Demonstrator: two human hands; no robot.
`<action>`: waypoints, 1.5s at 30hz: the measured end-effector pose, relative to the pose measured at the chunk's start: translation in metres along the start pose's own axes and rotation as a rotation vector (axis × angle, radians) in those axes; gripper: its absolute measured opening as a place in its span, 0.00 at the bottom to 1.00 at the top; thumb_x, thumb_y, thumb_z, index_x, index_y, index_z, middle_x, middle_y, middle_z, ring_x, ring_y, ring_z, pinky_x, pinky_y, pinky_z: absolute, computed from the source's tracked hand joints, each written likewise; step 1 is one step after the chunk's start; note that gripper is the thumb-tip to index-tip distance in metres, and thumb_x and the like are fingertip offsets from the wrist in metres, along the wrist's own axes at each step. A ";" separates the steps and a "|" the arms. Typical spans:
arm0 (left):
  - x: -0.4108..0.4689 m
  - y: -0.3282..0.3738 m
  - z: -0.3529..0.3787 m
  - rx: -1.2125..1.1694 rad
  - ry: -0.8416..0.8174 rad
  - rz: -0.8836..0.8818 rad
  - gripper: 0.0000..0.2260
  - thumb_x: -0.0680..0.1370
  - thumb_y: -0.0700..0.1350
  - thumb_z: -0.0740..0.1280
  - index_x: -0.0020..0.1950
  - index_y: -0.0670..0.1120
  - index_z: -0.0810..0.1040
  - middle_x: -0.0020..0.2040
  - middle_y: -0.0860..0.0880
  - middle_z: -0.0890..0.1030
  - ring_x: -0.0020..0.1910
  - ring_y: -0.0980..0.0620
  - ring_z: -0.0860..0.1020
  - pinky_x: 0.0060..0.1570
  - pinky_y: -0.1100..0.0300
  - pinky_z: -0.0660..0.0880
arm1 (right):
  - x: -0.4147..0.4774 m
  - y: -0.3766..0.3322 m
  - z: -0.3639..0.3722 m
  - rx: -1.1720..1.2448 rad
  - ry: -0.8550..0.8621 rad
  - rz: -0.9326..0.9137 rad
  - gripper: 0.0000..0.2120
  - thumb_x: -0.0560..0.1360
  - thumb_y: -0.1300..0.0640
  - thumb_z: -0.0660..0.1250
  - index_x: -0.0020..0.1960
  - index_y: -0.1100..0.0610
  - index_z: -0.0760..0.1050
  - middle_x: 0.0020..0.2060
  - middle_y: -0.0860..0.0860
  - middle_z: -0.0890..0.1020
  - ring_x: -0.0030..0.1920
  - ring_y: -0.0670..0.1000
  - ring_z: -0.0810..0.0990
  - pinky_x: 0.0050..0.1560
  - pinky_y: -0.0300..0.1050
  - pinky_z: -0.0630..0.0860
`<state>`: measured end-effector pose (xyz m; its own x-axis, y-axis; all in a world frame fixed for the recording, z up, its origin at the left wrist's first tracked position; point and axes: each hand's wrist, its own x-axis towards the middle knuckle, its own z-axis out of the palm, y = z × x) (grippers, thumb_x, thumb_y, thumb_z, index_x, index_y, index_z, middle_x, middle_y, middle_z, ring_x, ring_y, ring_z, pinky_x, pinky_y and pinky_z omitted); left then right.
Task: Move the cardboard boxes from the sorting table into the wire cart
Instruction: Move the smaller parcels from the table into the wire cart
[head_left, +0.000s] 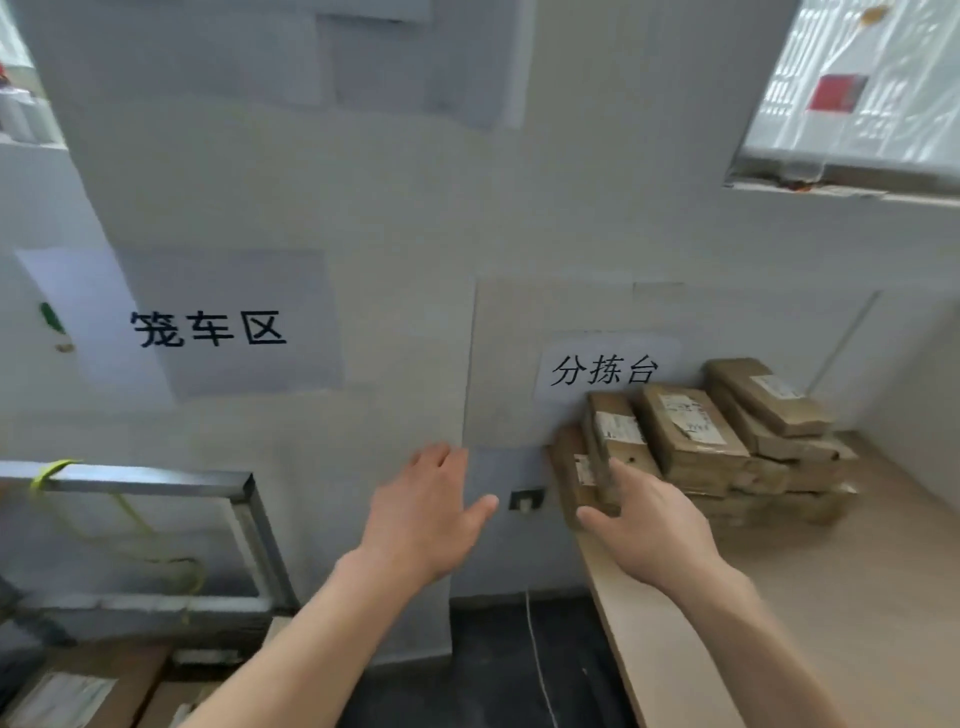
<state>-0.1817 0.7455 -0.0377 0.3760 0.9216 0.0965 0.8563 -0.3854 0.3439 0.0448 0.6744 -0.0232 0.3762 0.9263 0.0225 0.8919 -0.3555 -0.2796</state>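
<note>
A pile of several flat cardboard boxes (696, 441) with white labels is stacked against the wall at the back of the beige sorting table (831, 597). My right hand (649, 525) reaches to the left end of the pile, fingers spread and touching the leftmost boxes (613, 431), without a clear grip. My left hand (426, 514) hovers open in front of the wall, left of the table, holding nothing. The wire cart's metal frame (156, 480) is at the lower left, with cardboard boxes (88, 686) inside it.
A yellow-green cord (130, 514) hangs from the cart frame. Paper signs are taped to the wall above the cart (208, 327) and above the table (605, 369). A wall socket (525, 500) sits between my hands. Dark floor with a white cable (537, 660) lies below.
</note>
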 end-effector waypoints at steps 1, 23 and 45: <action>0.016 0.004 0.003 -0.027 -0.016 0.028 0.25 0.80 0.63 0.60 0.71 0.49 0.68 0.72 0.50 0.70 0.72 0.48 0.67 0.64 0.50 0.71 | 0.008 0.005 -0.001 0.006 0.014 0.036 0.28 0.75 0.37 0.66 0.70 0.51 0.70 0.63 0.48 0.79 0.63 0.54 0.77 0.51 0.49 0.73; 0.197 0.103 0.116 -0.198 -0.289 0.171 0.25 0.79 0.64 0.63 0.68 0.49 0.74 0.67 0.49 0.76 0.61 0.50 0.76 0.50 0.59 0.66 | 0.122 0.165 0.029 0.215 0.073 0.581 0.36 0.76 0.35 0.66 0.77 0.53 0.65 0.72 0.52 0.74 0.72 0.55 0.71 0.65 0.52 0.72; 0.286 0.153 0.229 -0.451 -0.355 -0.067 0.20 0.82 0.57 0.63 0.71 0.49 0.73 0.68 0.51 0.78 0.64 0.51 0.77 0.56 0.58 0.74 | 0.232 0.257 0.065 0.382 0.095 0.677 0.21 0.75 0.32 0.61 0.53 0.49 0.75 0.48 0.47 0.82 0.47 0.53 0.75 0.44 0.50 0.72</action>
<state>0.1384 0.9398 -0.1713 0.4889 0.8410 -0.2318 0.6760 -0.1973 0.7100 0.3447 0.8064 -0.1524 0.8426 0.5023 -0.1941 0.3187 -0.7557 -0.5722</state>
